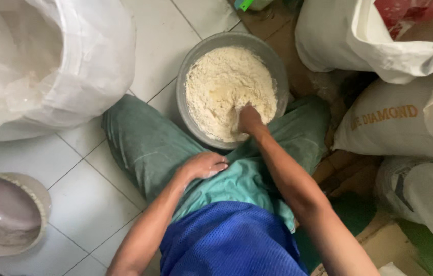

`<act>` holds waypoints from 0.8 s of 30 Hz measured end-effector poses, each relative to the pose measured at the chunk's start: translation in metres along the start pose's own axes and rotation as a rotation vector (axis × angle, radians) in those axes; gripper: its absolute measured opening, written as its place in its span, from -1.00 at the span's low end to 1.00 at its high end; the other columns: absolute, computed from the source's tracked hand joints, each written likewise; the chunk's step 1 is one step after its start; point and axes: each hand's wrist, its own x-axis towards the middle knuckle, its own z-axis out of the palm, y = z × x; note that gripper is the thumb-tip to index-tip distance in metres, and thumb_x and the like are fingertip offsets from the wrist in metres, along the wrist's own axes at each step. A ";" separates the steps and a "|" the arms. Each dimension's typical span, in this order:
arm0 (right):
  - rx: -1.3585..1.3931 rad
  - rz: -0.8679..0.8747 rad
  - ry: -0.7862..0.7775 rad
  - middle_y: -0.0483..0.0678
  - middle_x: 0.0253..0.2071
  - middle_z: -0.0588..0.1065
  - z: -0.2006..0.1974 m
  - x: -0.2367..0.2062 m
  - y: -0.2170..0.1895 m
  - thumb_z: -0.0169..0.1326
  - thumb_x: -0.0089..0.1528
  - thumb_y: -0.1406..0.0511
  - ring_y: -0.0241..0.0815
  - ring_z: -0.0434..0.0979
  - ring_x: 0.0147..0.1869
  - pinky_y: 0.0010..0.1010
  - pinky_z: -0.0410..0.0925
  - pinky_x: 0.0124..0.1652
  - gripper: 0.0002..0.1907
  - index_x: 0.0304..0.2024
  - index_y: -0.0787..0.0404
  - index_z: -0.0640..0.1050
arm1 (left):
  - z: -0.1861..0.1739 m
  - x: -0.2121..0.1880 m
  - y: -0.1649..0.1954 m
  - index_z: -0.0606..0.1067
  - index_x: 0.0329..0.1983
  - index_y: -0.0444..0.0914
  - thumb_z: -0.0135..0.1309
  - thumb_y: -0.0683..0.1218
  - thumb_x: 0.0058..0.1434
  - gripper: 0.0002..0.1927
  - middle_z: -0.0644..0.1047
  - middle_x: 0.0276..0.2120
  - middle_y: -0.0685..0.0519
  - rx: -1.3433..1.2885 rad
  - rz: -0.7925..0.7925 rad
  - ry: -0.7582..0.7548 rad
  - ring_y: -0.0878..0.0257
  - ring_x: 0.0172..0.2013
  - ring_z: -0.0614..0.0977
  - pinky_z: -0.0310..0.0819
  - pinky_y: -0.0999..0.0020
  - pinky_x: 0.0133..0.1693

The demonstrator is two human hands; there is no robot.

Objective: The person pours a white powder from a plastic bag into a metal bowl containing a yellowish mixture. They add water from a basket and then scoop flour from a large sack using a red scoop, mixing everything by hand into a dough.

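The right hand was dug into the flour in the grey bowl at upper centre, its grip buried, so I cannot tell. The left hand lay flat, holding nothing, on the green trousers.

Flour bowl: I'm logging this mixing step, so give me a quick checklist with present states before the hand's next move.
1. Bowl sits flat on the floor, between the knees: ok.
2. Flour inside the rim, none seen spilled: ok.
3. Right hand in the flour, fingers buried: grip cannot tell.
4. Left hand rests open on the thigh, off the bowl: ok.
5. Sacks close on the right but apart from the bowl: ok.
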 end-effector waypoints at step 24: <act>-0.179 -0.434 0.451 0.07 -0.37 0.58 -0.015 0.035 -0.074 0.04 0.21 0.37 0.02 0.63 -0.25 -0.16 0.47 -0.32 -0.86 -0.38 0.19 0.62 | -0.151 0.037 0.024 0.19 0.35 -0.44 0.07 -0.33 0.14 -0.32 0.38 0.19 -0.42 0.247 -0.289 1.154 -0.37 0.13 0.47 0.38 -0.04 0.12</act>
